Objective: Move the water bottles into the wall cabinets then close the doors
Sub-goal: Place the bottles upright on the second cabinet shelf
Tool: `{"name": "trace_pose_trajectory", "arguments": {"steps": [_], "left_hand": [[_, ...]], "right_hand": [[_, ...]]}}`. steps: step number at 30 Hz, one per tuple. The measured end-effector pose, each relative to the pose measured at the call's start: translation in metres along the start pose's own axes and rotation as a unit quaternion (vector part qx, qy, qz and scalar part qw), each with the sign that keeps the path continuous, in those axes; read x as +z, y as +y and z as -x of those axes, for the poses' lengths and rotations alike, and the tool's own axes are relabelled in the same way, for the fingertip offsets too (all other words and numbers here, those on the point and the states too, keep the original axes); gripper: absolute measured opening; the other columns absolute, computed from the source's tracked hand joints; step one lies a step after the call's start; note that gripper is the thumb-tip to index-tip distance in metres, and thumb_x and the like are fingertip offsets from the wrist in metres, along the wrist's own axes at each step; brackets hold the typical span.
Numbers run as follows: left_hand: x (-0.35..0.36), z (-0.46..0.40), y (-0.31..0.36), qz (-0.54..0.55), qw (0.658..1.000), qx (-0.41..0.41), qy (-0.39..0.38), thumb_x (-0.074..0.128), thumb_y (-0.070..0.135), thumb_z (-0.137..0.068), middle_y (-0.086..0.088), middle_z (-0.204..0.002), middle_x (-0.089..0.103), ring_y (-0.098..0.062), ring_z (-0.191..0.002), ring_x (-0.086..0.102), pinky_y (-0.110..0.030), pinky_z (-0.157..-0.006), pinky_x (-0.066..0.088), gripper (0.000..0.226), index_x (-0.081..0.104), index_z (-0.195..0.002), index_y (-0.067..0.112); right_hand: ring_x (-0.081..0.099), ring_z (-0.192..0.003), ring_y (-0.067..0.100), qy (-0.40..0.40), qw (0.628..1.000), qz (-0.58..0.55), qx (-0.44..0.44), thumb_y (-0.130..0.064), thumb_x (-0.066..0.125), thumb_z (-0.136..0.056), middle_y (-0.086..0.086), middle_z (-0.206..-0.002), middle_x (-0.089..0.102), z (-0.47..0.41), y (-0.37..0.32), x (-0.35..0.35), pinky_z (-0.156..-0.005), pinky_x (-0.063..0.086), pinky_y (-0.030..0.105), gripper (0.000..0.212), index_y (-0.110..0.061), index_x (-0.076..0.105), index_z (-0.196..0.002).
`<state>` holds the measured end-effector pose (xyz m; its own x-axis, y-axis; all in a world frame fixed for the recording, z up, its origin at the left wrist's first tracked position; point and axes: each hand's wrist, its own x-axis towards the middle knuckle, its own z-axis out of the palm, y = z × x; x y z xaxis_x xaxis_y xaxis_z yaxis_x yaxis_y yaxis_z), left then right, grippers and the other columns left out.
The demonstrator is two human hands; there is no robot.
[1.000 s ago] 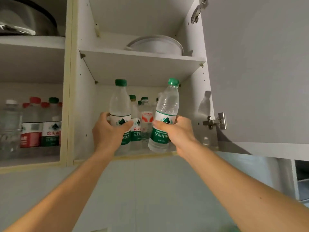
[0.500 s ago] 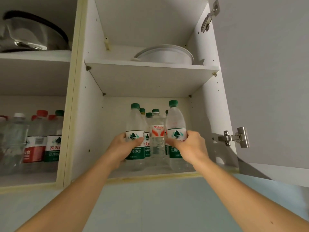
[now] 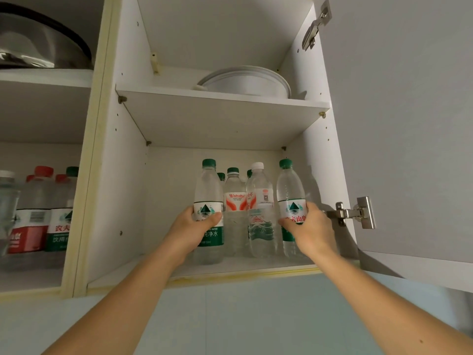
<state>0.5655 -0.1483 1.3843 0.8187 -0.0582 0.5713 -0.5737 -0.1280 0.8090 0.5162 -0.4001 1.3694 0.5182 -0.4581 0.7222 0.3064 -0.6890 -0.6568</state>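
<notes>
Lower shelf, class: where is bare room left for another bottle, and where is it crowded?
Bare floor lies between the cabinet's left wall and the bottle in the left hand. From there to the right hand's bottle, bottles stand packed.

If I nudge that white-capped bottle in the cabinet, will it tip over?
The white-capped bottle is tall and narrow, so probably tippy. It looks full, so likely heavy. Bottles close on both sides would probably catch it sideways.
</notes>
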Motion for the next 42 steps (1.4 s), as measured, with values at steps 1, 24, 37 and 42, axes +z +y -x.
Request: {"name": "trace_pose_trajectory", "arguments": {"steps": [1, 24, 37, 42], "left_hand": [[0.000, 0.000, 0.000, -0.003, 1.000, 0.003, -0.002, 0.076, 0.041, -0.088, 0.004, -0.111, 0.072, -0.018, -0.100, 0.069, -0.039, -0.083, 0.057, 0.040, 0.059, -0.121, 0.029], [-0.081, -0.001, -0.006, -0.223, 0.969, 0.029, 0.103, 0.073, 0.036, -0.092, 0.000, -0.107, 0.073, -0.016, -0.094, 0.068, -0.032, -0.079, 0.054, 0.023, 0.062, -0.108, 0.024], [-0.089, -0.019, -0.021, -0.221, 0.966, 0.007, 0.135, 0.076, 0.036, -0.089, -0.003, -0.112, 0.073, -0.021, -0.099, 0.070, -0.040, -0.090, 0.058, 0.040, 0.062, -0.122, 0.018], [-0.086, -0.019, -0.021, -0.250, 0.958, 0.011, 0.141, 0.073, 0.035, -0.092, -0.006, -0.115, 0.071, -0.021, -0.098, 0.068, -0.030, -0.071, 0.055, 0.039, 0.060, -0.122, 0.014]], "right_hand": [[0.064, -0.098, 0.025, 0.002, 1.000, 0.002, -0.001, -0.043, 0.081, -0.082, 0.003, -0.111, 0.065, -0.001, 0.001, 0.001, -0.086, 0.056, 0.049, 0.050, -0.020, 0.058, -0.120], [0.038, -0.142, 0.037, -0.248, 0.945, 0.017, -0.212, -0.031, 0.078, -0.087, 0.018, -0.156, 0.032, 0.013, -0.109, 0.089, -0.116, 0.038, 0.053, 0.109, -0.026, -0.002, -0.162], [0.061, -0.099, 0.025, -0.409, 0.911, 0.027, -0.053, -0.025, 0.071, -0.093, 0.008, -0.113, 0.060, 0.010, -0.106, 0.147, -0.080, 0.064, 0.042, 0.040, -0.012, 0.051, -0.125], [0.063, -0.093, 0.029, -0.400, 0.914, 0.059, -0.028, -0.030, 0.069, -0.096, 0.015, -0.115, 0.057, -0.003, -0.116, 0.161, -0.075, 0.063, 0.037, 0.051, -0.005, 0.046, -0.134]]}}
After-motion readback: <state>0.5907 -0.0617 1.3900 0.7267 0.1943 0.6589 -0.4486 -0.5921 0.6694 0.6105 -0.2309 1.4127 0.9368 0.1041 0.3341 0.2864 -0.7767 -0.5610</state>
